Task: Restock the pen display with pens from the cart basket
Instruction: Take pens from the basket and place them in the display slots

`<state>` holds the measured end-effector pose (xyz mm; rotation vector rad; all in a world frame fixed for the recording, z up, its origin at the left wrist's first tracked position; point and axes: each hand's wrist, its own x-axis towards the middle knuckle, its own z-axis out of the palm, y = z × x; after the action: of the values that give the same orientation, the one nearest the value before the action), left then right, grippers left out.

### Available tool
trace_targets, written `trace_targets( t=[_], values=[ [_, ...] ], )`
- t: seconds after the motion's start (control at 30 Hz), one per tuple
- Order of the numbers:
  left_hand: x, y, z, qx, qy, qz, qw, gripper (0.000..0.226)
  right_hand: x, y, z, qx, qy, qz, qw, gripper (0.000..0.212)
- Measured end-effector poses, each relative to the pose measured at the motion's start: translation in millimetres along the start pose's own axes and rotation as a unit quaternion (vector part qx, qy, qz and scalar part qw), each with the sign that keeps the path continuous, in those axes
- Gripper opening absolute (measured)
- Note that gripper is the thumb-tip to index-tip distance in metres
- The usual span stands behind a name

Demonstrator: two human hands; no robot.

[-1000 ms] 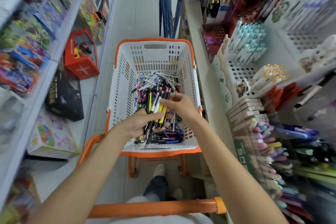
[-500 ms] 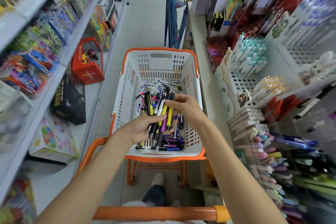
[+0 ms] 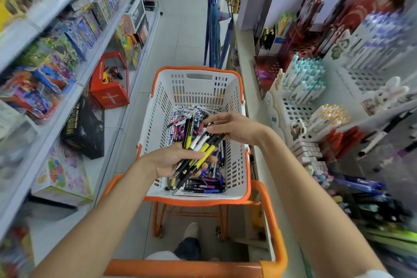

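A white cart basket with an orange rim (image 3: 198, 79) stands in front of me, with many loose pens (image 3: 203, 184) piled on its floor. Over the basket, my left hand (image 3: 167, 160) is closed around a bundle of yellow, black and white pens (image 3: 198, 149) that fan out up and right. My right hand (image 3: 234, 127) rests on the upper ends of that bundle, fingertips pinching them. The pen display (image 3: 304, 88) rises on the right, its white slotted holders filled with upright pens in teal, yellow and red.
The orange cart handle (image 3: 185, 267) runs across the bottom. Toy shelves (image 3: 56, 56) line the left of the aisle, with a red box (image 3: 110, 83) and a black box (image 3: 84, 130) low down. Blue umbrellas (image 3: 214, 29) hang beyond the basket. My shoe (image 3: 190, 230) shows beneath the cart.
Both hands have lifted the pen bundle a little higher above the pile. The view has tilted up, showing more of the aisle and display.
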<state>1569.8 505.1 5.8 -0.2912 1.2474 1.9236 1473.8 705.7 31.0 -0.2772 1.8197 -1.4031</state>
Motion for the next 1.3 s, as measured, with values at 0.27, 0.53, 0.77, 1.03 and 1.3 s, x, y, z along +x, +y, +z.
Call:
trace_targets(
  t=[0.27, 0.53, 0.77, 1.03, 1.3],
  values=[
    [-2.5, -5.7, -4.0, 0.006, -0.009, 0.016, 1.0, 0.042, 6.3, -2.7, -9.0, -0.034, 0.007, -0.049, 0.998, 0.015],
    [-3.0, -3.5, -5.1, 0.005, -0.014, 0.024, 1.0, 0.037, 7.0, -9.3, -21.3, -0.106, 0.008, -0.078, 0.991, 0.019],
    [-1.5, -14.9, -13.6, -0.077, 0.041, 0.092, 0.992, 0.04, -16.1, -7.5, -46.8, 0.096, 0.201, -0.126, 0.967, 0.011],
    [32.3, -15.7, -2.2, -0.23, 0.186, 0.191, 0.936, 0.036, 1.0, 29.3, 45.7, 0.13, 0.395, -0.145, 0.898, 0.01],
    [46.8, -14.8, -4.3, -0.289, 0.273, 0.191, 0.897, 0.059, 16.0, 62.6, 85.2, -0.025, 0.355, -0.172, 0.919, 0.013]
  ],
)
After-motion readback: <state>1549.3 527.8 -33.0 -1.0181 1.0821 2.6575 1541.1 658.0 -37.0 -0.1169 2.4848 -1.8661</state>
